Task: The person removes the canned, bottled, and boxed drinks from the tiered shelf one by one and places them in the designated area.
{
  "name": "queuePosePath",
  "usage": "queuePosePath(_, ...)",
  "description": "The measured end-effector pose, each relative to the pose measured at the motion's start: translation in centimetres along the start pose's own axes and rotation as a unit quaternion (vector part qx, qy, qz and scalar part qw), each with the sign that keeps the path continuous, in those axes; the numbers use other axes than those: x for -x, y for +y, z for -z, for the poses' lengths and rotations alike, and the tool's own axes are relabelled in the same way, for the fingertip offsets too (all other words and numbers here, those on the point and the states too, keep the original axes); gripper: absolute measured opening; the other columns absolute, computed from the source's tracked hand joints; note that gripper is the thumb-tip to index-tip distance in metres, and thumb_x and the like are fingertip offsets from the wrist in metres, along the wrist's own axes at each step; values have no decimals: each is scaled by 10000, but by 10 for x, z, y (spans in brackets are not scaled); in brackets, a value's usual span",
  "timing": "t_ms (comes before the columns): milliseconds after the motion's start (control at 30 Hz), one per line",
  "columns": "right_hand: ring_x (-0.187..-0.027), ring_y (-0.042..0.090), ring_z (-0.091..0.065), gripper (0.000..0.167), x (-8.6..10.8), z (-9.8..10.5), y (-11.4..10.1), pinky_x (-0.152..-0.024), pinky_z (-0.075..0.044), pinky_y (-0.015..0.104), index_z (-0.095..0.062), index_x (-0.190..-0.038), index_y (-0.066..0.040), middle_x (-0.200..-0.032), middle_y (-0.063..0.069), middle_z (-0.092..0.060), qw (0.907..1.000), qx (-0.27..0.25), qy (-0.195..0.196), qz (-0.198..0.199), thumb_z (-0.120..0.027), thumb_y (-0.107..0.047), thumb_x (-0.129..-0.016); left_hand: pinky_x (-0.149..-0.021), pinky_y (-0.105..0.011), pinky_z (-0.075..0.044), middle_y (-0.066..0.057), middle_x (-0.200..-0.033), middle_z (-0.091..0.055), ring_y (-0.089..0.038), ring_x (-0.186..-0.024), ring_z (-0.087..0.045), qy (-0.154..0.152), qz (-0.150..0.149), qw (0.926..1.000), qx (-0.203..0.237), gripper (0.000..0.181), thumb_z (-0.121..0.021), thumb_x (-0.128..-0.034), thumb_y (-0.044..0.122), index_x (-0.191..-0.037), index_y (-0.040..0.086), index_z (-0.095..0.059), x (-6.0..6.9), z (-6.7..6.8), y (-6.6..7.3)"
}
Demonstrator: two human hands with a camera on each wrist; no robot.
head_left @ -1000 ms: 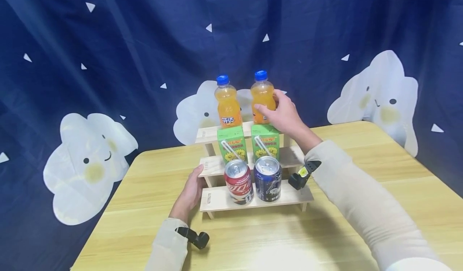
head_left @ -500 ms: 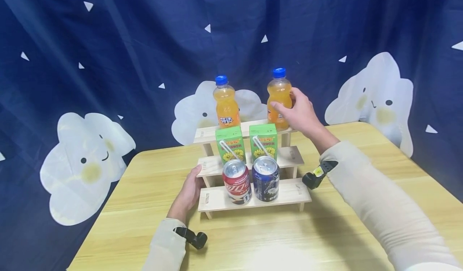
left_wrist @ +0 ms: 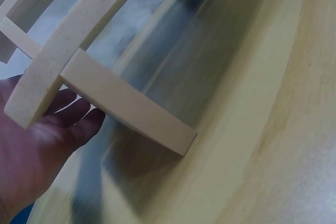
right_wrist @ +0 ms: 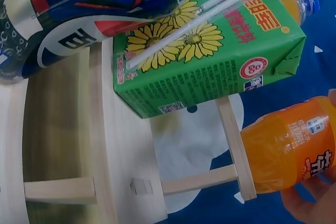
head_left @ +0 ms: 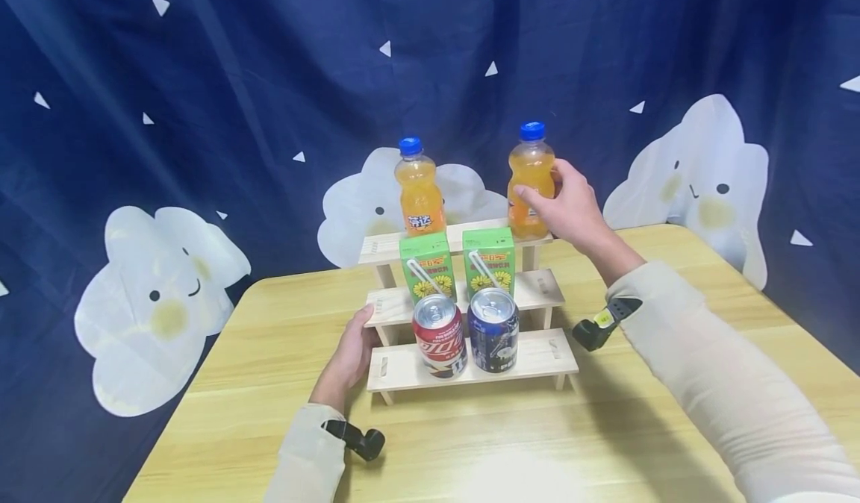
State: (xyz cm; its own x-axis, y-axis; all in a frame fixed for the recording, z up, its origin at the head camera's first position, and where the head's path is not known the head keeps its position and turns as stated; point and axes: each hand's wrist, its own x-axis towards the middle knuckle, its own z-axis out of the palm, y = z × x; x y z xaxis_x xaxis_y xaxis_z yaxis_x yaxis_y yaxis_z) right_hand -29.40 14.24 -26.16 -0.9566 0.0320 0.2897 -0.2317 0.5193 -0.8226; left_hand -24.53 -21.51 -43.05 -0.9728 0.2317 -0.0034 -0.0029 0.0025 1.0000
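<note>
- A white cloud with a smiling face (head_left: 161, 324), on the blue curtain (head_left: 269, 55) beyond the left edge of the wooden table (head_left: 235, 391).
- The left hand (head_left: 349, 350), touching the left end of the stand's middle shelf; its fingers are bent near the board's end and a leg, but whether they grip cannot be told. A black wrist camera (head_left: 366, 443) sits below it on the cuff.
- The pale wooden stand (head_left: 396, 372), 3 shelves stepped upward away from the person, carrying 6 drinks.
- In its left column: the left orange bottle (head_left: 421, 193) upright on the top shelf, 1 green carton (head_left: 440, 253) with a white straw on the middle shelf, 1 red can (head_left: 440, 346) on the bottom.
- In the next column: another green carton (head_left: 497, 253) on the middle shelf, a dark blue can (head_left: 494, 342) on the bottom.
- The right orange bottle (head_left: 527, 171), blue-capped and upright at the top shelf's right end, well apart from the left bottle.
- The right hand (head_left: 574, 204), pinching that bottle between thumb and fingers from its right side.
</note>
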Motion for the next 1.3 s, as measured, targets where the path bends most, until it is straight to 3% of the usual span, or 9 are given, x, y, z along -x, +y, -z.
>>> queuePosePath(233, -1223, 330, -468, 719, 0, 5, 1, -995, -405, 528, -324, -1422, -95, -1378, 153, -457, 10000, -32, 4, -13, -602, -472, -876, -979, -451, -390, -217, -1348, -449, -264, -1158, -515, 11, -71, 9997, -233, 683, -185, -982, 516, -1444, 25, -297, 1, 0, 3)
queuePosePath(400, -1215, 318, -469, 709, -1, 7, -1, -1005, -398, 523, -338, -1414, -96, -1379, 146, -459, 9998, -179, 8, -63, -618, -458, -871, -1007, -473, -367, -222, -1364, -430, -312, -1195, -486, 159, 155, 9998, 19, 645, -203, -978, 493, -1442, 57, -312, 0, -1, 5)
queuePosePath(600, -1217, 323, -475, 701, -1, 8, 1, -1008, -403, 504, -355, -1404, -77, -1385, 158, -459, 9993, -319, 120, -137, -636, -429, -868, -1010, -462, -361, -230, -1364, -424, -320, -1203, -475, 162, 221, 9996, 97, 619, -186, -989, 454, -1436, 47, -318, 1, -1, 5)
queuePosePath(867, -1213, 341, -476, 718, 1, 15, 5, -1006, -402, 511, -372, -1392, -58, -1372, 177, -460, 9987, -372, 299, -192, -649, -443, -853, -992, -443, -381, -204, -1351, -439, -259, -1175, -498, 105, 162, 9998, -91, 683, -193, -974, 537, -1440, 48, -299, 0, -1, 1)
queuePosePath(1067, -1227, 353, -461, 728, 2, 20, 7, -1005, -398, 524, -361, -1403, -66, -1382, 177, -443, 9981, -432, 362, -263, -639, -457, -855, -1010, -452, -368, -189, -1376, -430, -286, -1210, -472, 108, 265, 9995, 101, 718, -269, -938, 593, -1440, 82, -316, -4, 0, -2)
queuePosePath(1300, -1156, 317, -484, 684, 3, 24, 11, -982, -428, 499, -406, -1355, -54, -1318, 166, -472, 9962, -554, 630, -254, -639, -455, -854, -1053, -504, -313, -223, -1394, -410, -340, -1249, -432, 223, 298, 9993, 106, 623, -196, -987, 462, -1444, 55, -312, -1, -3, 3)
